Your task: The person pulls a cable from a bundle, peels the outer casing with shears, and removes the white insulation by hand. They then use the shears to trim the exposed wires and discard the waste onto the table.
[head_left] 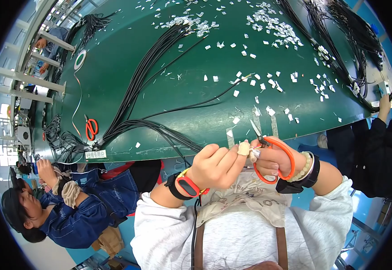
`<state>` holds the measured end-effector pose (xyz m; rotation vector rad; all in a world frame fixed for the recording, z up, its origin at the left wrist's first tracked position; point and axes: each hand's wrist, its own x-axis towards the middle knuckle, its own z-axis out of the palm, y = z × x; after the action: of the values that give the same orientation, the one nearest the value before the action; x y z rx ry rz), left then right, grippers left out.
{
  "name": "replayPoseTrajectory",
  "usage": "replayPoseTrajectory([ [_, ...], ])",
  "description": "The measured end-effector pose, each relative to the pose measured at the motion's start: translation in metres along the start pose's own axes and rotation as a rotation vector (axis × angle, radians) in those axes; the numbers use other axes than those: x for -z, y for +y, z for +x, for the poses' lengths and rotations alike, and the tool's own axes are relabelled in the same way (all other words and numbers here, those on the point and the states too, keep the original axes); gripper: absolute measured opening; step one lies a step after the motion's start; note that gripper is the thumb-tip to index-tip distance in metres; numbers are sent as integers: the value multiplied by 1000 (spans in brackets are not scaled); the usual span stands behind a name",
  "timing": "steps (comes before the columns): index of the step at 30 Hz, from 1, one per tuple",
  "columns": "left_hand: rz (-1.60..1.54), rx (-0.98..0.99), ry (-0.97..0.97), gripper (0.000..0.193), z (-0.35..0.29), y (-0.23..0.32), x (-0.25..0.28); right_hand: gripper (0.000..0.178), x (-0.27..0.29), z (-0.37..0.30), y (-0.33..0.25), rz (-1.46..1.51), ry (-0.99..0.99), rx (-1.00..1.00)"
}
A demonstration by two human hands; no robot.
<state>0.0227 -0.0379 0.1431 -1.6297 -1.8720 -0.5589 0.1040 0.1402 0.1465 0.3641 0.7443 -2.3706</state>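
Workroom, blue-floored, seen in wide curved view; racking at left. One large table (110,54), green-topped, near edge running behind the hands.

Item: left hand (218,166), fingers folded, fingertips closed on a small white piece (253,154), a beige wrap (244,148) around one fingertip; whether a cable also lies in this hand cannot be told. Worn at the wrist: black band with red-framed watch (188,186).

Item: right hand (272,158), grasping orange-handled scissors (290,155), blades directed away from the body; its fingertips meet the left hand's at the white piece, just off the table's near edge. Worn: pale beaded bracelet (304,167).

On the table: black cable bundle (135,85), fanning from near the left corner, several strands curving towards the left hand; second pair of scissors (91,129), red-orange handles, lying beside the bundle; white tape roll (84,55) with a trailing strip; white scraps (272,22), scattered widely; further dark cables (313,22) at upper right.

Adjacent: co-worker in denim (94,209), left, hands raised; co-worker in black (371,166), right, one hand at the table's end.
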Motion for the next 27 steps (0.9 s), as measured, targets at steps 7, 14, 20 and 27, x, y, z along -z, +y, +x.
replayPoseTrajectory([
  [7, 45, -164, -135, 26, -3, -15, -1, 11, -12, 7, 7, -3, 212, -8],
  [14, -205, -69, -235, 14, -1, -22, 9, 10, -2, -7, -2, -897, 373, 218],
  [20, -308, 4, -262, 8, 5, -22, 5, 14, -6, -9, -15, -1744, 251, 788],
  [27, -385, 80, -405, 10, 5, -21, 5, 18, -12, -2, -14, -2406, 99, 1038],
])
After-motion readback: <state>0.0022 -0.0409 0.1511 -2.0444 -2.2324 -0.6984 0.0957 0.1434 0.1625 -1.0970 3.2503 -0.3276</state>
